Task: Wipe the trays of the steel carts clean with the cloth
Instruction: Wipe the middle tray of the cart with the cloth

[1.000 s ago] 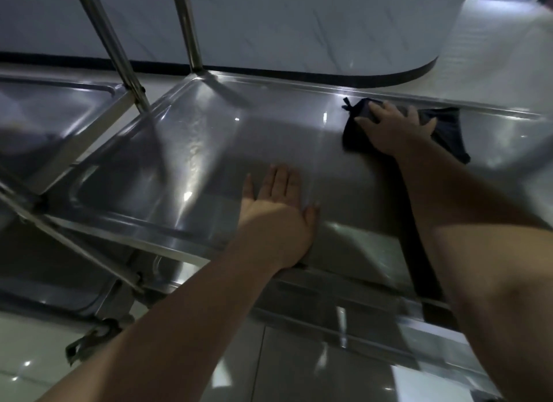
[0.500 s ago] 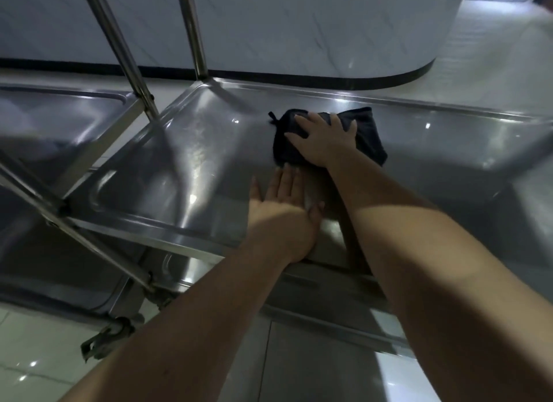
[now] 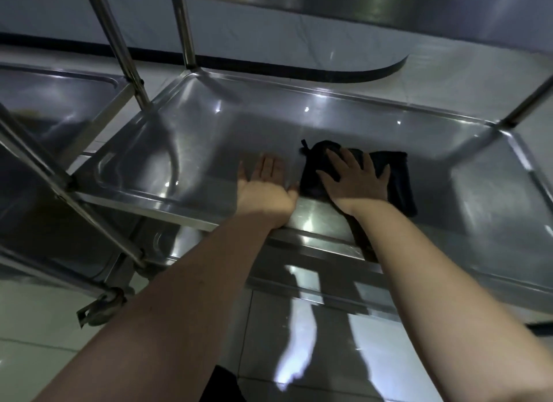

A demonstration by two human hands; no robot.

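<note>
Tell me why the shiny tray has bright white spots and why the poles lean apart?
Head view: the scene is dim, so those spots are lights glaring off the steel tray; head view again, its wide-angle lens makes the cart posts splay outward; the cloth under the right hand looks slightly blurred.

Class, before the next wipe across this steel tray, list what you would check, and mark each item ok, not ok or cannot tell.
1. Cloth lies on the tray: ok.
2. Right hand presses the cloth with spread fingers: ok.
3. Left hand rests flat on the tray beside the cloth: ok.
4. Cart wheel locked: cannot tell.
5. Tray surface free of smears: cannot tell, because of glare.
</note>
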